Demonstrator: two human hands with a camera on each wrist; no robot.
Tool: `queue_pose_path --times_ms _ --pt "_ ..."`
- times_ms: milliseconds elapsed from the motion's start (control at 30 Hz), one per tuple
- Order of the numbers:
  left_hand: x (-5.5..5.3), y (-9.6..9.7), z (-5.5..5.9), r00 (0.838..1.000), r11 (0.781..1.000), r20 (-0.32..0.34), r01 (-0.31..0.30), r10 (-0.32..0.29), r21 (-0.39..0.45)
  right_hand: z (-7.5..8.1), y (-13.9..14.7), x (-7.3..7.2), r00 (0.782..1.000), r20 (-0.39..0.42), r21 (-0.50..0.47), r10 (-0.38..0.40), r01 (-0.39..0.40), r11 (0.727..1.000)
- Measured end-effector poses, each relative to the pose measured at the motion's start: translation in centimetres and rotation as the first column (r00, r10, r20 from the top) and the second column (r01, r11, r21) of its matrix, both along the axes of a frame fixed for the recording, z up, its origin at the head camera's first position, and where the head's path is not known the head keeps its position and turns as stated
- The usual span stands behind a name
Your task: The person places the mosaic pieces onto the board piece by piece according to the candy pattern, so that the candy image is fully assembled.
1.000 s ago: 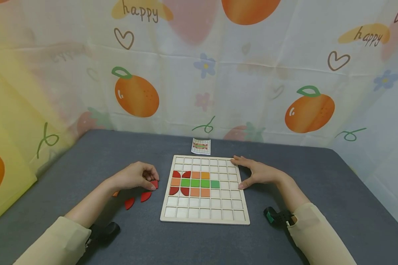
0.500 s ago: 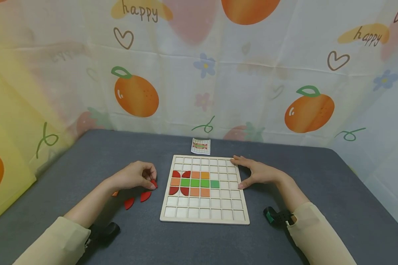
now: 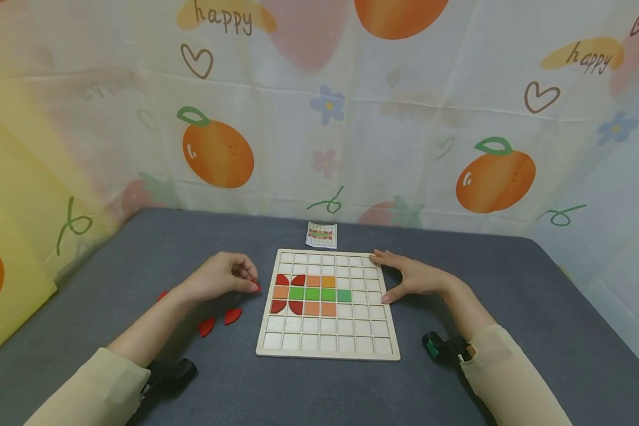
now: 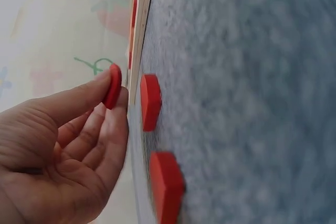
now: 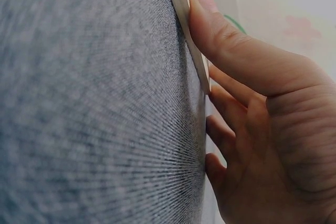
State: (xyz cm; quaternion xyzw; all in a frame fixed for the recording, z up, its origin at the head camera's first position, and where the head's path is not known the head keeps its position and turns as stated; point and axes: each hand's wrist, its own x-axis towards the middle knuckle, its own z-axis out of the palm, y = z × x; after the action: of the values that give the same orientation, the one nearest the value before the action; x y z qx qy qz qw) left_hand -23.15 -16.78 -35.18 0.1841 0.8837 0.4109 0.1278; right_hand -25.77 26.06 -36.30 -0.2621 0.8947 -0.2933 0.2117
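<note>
My left hand (image 3: 222,276) pinches a small red tile (image 4: 114,86) between thumb and finger, just left of the wooden grid board (image 3: 328,357). In the left wrist view this tile is raised on edge above the table. Two red quarter-circle tiles (image 3: 233,316) lie below the hand, and another red piece (image 3: 162,294) peeks out behind the forearm. Resting at the board's right edge, my right hand (image 3: 422,276) has its thumb and fingers spread against the frame. Dark red quarter-circles, orange squares and green squares (image 3: 312,294) fill part of the grid's left and middle.
Behind the board lies a small printed card (image 3: 321,235) showing a coloured grid pattern. A dark grey cloth covers the table (image 3: 191,390). A patterned curtain (image 3: 404,118) hangs at the back. Each wrist wears a black camera strap (image 3: 447,349).
My left hand has turned the red tile, then moved slightly up and right with it toward the board. A red piece now shows behind the forearm. The right hand keeps its place.
</note>
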Motion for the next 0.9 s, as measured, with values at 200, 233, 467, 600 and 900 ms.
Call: queue_pose_path --times_ms 200,233,467,600,900 --pt "0.1 0.8 0.1 0.998 0.995 0.058 -0.014 0.008 0.103 0.0 0.0 -0.1 1.000 -0.002 -0.006 0.004 -0.004 1.000" --pt "0.2 1.0 0.1 0.998 0.994 0.068 -0.016 0.009 0.111 -0.1 0.0 -0.1 1.000 -0.002 -0.008 0.005 -0.005 1.000" --pt "0.4 3.0 0.2 0.997 0.993 0.083 -0.003 -0.008 0.122 -0.1 0.1 -0.1 1.000 0.000 -0.014 0.008 -0.008 1.000" --pt "0.7 4.3 0.3 0.997 0.991 0.081 -0.027 0.016 0.131 -0.1 0.1 -0.1 1.000 0.004 -0.015 0.008 -0.008 1.000" --pt "1.1 7.0 0.1 0.997 0.986 0.075 -0.027 0.015 0.163 -0.1 0.0 -0.2 1.000 -0.010 -0.013 0.013 -0.013 1.000"
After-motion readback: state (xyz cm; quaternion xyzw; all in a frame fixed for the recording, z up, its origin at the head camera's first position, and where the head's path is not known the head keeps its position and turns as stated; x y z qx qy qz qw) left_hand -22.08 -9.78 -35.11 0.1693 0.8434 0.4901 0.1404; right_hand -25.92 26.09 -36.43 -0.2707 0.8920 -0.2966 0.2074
